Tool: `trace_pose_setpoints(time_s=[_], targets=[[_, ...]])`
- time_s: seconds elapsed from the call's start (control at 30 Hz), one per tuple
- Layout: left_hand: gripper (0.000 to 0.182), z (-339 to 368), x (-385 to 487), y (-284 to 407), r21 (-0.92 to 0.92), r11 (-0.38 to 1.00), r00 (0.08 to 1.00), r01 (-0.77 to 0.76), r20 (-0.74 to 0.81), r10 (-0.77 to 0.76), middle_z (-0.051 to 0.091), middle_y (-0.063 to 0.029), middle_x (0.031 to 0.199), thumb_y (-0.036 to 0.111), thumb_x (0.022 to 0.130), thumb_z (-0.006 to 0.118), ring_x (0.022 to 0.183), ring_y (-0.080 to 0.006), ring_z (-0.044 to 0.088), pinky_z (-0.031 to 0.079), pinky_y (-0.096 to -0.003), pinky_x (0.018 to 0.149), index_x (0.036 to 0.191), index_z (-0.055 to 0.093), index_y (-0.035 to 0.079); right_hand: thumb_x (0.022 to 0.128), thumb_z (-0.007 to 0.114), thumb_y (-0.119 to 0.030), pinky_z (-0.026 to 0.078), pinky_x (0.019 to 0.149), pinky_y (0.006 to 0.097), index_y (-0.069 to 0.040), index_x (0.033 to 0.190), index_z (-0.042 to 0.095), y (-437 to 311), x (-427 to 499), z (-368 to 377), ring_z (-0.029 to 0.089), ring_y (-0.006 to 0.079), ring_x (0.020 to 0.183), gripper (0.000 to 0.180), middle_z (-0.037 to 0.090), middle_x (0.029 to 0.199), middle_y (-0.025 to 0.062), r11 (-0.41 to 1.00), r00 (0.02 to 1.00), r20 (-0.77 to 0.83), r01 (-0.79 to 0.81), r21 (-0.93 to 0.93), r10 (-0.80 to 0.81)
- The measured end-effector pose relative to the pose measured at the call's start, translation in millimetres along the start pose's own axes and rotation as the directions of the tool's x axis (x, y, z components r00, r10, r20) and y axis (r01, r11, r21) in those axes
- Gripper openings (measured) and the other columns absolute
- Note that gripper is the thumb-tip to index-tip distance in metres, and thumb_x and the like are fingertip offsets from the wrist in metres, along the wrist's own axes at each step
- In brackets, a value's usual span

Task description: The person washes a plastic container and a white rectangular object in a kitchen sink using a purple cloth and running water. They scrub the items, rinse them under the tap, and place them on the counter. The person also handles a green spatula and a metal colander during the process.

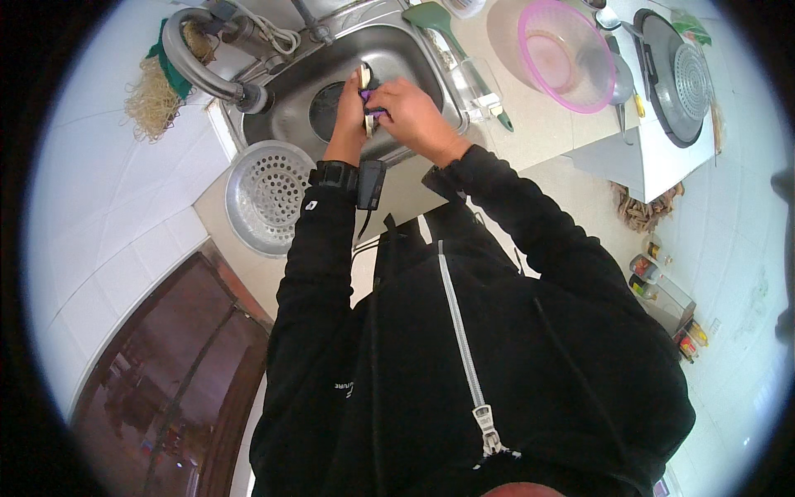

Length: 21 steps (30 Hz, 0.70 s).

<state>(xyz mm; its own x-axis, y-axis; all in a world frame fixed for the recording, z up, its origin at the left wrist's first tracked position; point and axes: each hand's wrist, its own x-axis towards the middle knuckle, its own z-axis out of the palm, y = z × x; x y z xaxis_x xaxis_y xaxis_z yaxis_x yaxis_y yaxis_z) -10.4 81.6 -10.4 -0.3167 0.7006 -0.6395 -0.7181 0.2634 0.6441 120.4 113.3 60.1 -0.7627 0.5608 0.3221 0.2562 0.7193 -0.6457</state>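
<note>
Over the stainless steel sink (298, 121), my left hand (349, 121) holds a long, pale piece with dark edges (364, 76), perhaps a piece of eggplant; its kind is not certain. My right hand (413, 115) grips a small purple and black tool (376, 112), possibly a peeler, against the piece's side. The fingers hide much of both items. A round dark drain cover or opening (324, 112) shows behind my left hand.
The curved faucet (177, 59) reaches over the sink's left side. An aluminium colander (239, 202) stands at the near left. To the right are a green spatula (456, 50), a clear container (481, 71), a pink-rimmed plastic basin (528, 56) and a dark pan (664, 105).
</note>
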Motion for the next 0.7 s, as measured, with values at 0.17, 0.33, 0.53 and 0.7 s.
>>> trace_pose_setpoints(time_s=[0.17,0.33,0.53,0.7], targets=[[0.036,-13,19,-4,0.066,0.982,0.982,-0.174,0.083,0.168,0.058,0.0001,0.096,0.042,0.096,0.045,0.085,-0.0122,0.056,0.046,-0.0286,0.073,0.113,0.057,0.012,0.068,0.064,-0.005,0.047,0.077,0.0404,-0.005,0.084,0.065,4,-14,7,0.057,0.0309,0.086,0.016,0.061,0.087,0.0096,0.989,0.998,-0.012,0.059,0.137,-0.058],[0.04,-12,52,6,0.299,0.941,0.98,-0.16,-0.067,0.187,0.058,-0.0048,0.101,0.038,0.096,0.046,0.09,-0.0165,0.056,0.046,-0.0315,0.077,0.12,0.053,0.008,0.068,0.063,-0.003,0.046,0.077,0.0402,-0.004,0.085,0.065,31,-27,13,0.058,0.0327,0.084,0.017,0.062,0.085,0.0116,0.985,0.999,0.018,-0.037,0.17,0.035],[0.034,-4,123,16,0.299,0.936,0.98,-0.186,-0.008,0.198,0.058,-0.0117,0.112,0.011,0.092,0.049,0.096,-0.023,0.06,0.05,-0.035,0.079,0.125,0.047,0.001,0.069,0.061,-0.004,0.046,0.077,0.0418,-0.003,0.088,0.066,63,-48,20,0.058,0.0348,0.084,0.019,0.061,0.084,0.0151,0.915,0.945,0.064,-0.328,0.237,0.322],[0.033,23,175,17,-0.003,0.977,0.968,-0.214,-0.135,0.212,0.057,-0.0125,0.112,0.003,0.09,0.05,0.098,-0.0277,0.061,0.052,-0.0389,0.08,0.122,0.047,0.001,0.07,0.062,-0.005,0.046,0.077,0.042,-0.003,0.087,0.066,81,-54,20,0.056,0.0346,0.086,0.017,0.06,0.085,0.0154,0.837,0.877,0.129,-0.48,0.264,0.462]])
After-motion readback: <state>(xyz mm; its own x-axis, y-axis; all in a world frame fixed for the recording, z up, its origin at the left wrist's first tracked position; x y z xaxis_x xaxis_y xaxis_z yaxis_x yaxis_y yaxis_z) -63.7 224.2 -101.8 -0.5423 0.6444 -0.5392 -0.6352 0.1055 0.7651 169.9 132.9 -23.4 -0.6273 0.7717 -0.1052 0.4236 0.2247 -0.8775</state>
